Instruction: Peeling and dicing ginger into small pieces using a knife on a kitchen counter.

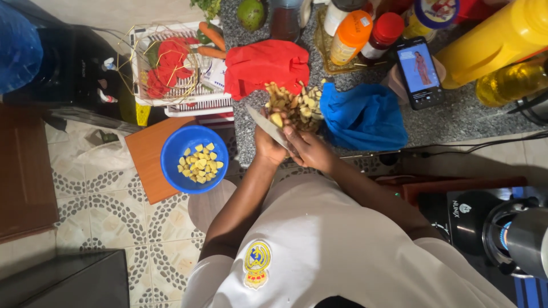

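Nearest, right hand closed round the handle of a grey-bladed kitchen knife. Left hand pinching a small pale-yellow root piece at the blade, over the near edge of the speckled stone tabletop. Probably light, firm and slippery where peeled; best gripped at its ends. Farther off, a heap of tan root pieces.

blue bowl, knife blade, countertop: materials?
Blue bowl: likely plastic, uniform colour, soft sheen. Knife blade: looks like metal, flat pale grey. Countertop: speckled grey stone, probably polished granite; could be an imitation.

Hands peel ginger (knife).
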